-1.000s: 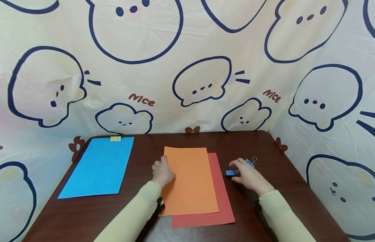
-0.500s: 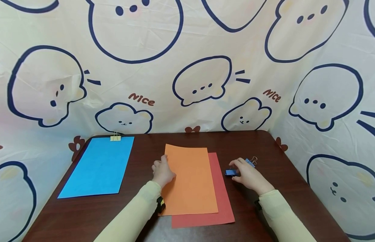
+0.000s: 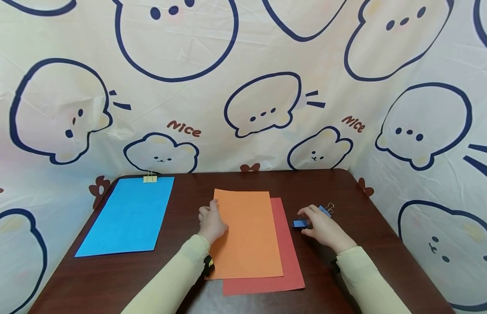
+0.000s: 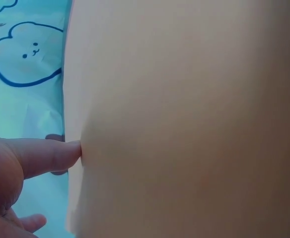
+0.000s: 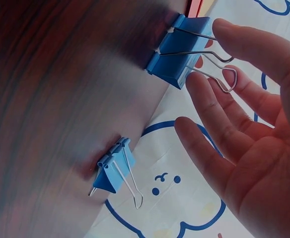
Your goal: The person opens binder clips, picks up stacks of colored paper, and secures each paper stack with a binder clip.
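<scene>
My left hand [image 3: 211,223] holds the left edge of an orange sheet of paper [image 3: 247,235], which lies over a red sheet [image 3: 291,266]. The red one sticks out at the right and bottom. Up close in the left wrist view, a fingertip [image 4: 74,152] presses against the paper's edge. To the right of the sheets, my right hand [image 3: 325,229] grips a blue binder clip [image 5: 177,54], thumb and fingers on either side at its wire handles. A second blue binder clip [image 5: 110,179] stands on the table just beyond that hand.
A bright blue sheet [image 3: 125,218] lies at the table's left, with a yellow binder clip [image 3: 150,179] on its top edge. The dark wooden table [image 3: 188,192] meets a cartoon-printed cloth [image 3: 212,152] at the back and sides.
The orange sheet's upper left corner has risen slightly and then sunk back a little. Both hands have stayed almost still.
</scene>
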`<state>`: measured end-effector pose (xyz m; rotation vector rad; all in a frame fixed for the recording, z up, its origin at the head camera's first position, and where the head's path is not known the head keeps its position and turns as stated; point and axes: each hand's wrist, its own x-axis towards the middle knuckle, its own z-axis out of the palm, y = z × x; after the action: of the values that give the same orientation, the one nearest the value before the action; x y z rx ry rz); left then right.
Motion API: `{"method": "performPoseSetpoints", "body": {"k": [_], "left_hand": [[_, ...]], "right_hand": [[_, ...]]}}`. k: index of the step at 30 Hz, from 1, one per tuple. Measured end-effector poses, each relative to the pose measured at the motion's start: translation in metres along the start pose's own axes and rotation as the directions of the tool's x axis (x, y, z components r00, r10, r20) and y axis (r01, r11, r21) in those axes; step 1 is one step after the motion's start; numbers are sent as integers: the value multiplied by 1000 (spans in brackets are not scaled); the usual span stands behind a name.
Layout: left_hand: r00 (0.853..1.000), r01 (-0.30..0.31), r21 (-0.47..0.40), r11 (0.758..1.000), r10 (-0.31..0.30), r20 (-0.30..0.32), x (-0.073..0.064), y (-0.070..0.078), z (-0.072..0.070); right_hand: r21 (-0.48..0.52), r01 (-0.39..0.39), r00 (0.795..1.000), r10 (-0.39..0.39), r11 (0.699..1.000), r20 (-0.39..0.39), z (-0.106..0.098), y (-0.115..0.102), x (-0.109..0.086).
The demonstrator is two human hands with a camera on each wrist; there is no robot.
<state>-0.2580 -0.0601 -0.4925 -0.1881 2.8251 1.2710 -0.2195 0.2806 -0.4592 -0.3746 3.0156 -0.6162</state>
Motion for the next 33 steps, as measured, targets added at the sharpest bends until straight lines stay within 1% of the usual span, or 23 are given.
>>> {"method": "performPoseSetpoints", "body": {"k": [2,5,14,20,23,28,33], "left_hand": [[1000,11,-6,1000,-11,7,0,0,0],[1000,15,9,1000,-15,17,1,-1,-1],[1000,-19,60,998,18,19,0,-4,-3],[998,-33,94,995,28,51,-1,-6,-7],[998,-37,90,995,31,62,-1,-7,-7],[998,-22,64,998,18,67,-1,-8,-7],[998,-21,73,997,17,63,0,-8,-7]], "right_hand": [[0,-3,1000,3,1000,0,0,-1,0],[-3,-2,1000,2,1000,2,0,-1,0],[-7,-9,1000,9,1000,3,0,-1,0],[-12,0,1000,0,1000,5,-1,-1,0],[-12,-5,1000,5,1000,5,-1,0,0],[-14,-1,1000,1,1000,1,-1,-1,-1],[-12,1,1000,-1,1000,-1,-1,-1,-1]]}}
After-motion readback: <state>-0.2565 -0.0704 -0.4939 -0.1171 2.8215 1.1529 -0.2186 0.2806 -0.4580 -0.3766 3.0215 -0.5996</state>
